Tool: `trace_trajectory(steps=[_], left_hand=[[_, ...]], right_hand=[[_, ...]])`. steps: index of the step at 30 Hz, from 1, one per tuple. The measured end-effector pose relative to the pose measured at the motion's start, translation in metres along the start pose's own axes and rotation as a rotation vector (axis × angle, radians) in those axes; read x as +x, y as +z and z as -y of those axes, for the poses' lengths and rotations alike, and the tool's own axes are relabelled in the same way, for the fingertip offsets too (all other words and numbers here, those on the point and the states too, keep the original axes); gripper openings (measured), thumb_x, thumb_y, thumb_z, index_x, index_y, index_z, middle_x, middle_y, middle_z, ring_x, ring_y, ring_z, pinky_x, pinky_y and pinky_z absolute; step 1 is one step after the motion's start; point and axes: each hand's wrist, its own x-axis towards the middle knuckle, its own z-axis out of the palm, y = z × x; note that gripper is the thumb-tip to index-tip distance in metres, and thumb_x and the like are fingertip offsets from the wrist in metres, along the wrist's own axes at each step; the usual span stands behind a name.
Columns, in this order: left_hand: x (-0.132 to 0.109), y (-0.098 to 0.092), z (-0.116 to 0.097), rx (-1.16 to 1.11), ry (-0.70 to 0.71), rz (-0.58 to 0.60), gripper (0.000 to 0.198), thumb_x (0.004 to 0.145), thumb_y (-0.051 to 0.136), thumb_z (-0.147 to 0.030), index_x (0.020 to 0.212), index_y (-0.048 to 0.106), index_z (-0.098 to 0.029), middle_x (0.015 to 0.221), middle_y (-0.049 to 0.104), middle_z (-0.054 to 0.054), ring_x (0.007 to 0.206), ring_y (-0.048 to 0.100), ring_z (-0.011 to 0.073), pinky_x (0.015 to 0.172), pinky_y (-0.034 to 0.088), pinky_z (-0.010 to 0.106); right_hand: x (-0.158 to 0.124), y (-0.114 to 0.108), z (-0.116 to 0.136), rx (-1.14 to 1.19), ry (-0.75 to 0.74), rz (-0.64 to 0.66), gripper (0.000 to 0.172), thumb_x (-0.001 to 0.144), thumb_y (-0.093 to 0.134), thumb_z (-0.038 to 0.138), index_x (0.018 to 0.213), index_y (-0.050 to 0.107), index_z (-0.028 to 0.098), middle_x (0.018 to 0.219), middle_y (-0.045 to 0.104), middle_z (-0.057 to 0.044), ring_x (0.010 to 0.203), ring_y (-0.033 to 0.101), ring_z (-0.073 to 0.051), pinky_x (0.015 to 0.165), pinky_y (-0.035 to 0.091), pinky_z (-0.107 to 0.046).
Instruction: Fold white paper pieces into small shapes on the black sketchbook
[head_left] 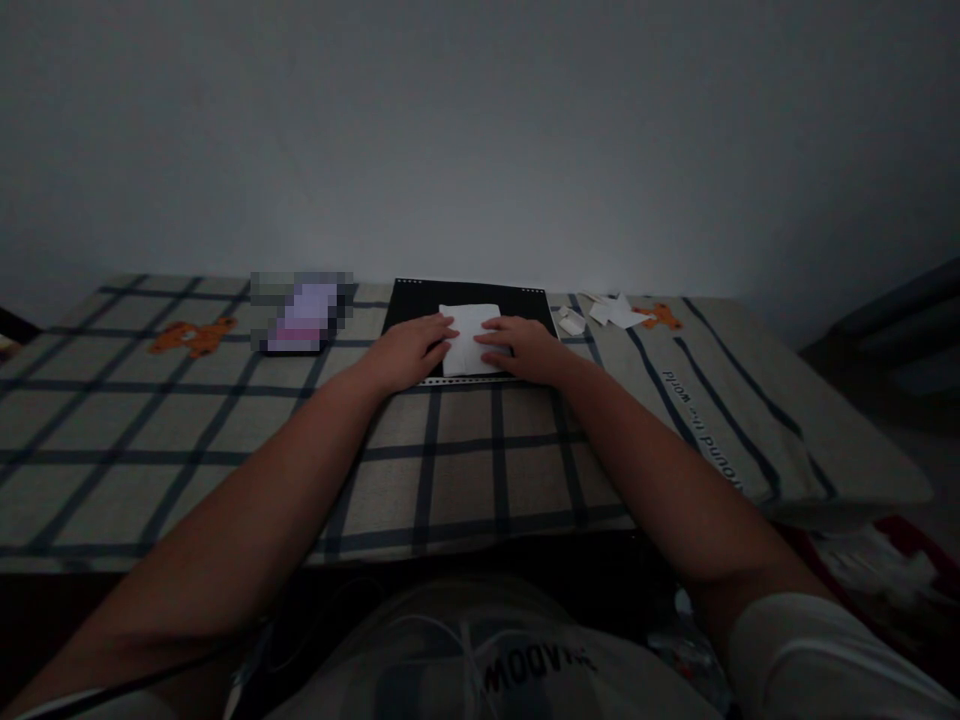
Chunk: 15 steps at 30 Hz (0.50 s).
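A white sheet of paper (471, 335) lies on a black board (465, 297) at the far side of the table. My left hand (411, 350) rests on the paper's left edge, fingers stretched flat and pressing on it. My right hand (521, 345) lies on the paper's right edge, fingers also flat and pointing inward. Both hands press the paper down; neither lifts it. The light is dim, so I cannot make out folds in the paper.
A checked cloth (450, 450) with orange bear prints covers the table. A blurred phone (300, 312) lies left of the board. Several white paper scraps (611, 312) lie to the right. A grey wall stands close behind.
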Motion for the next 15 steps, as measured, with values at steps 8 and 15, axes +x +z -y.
trace_trajectory(steps=[8,15], left_hand=[[0.0015,0.0004,-0.0019,0.013,0.013,0.003,0.050,0.101,0.037,-0.036,0.136,0.064,-0.011,0.153,0.053,0.013,0.145,0.047,0.0238,0.122,0.035,0.040],[0.0016,-0.0013,-0.0067,0.047,-0.032,0.037,0.047,0.102,0.038,-0.035,0.137,0.063,-0.016,0.156,0.051,0.011,0.145,0.046,0.0258,0.121,0.035,0.047]], right_hand=[[0.0000,0.0036,-0.0036,-0.007,-0.014,-0.031,0.039,0.099,0.057,0.035,0.134,0.068,0.020,0.146,0.059,-0.014,0.133,0.055,-0.029,0.109,0.042,-0.048],[0.0006,0.0010,-0.0011,-0.035,-0.010,0.004,0.041,0.100,0.055,0.034,0.136,0.067,0.018,0.148,0.057,-0.016,0.132,0.055,-0.030,0.109,0.042,-0.048]])
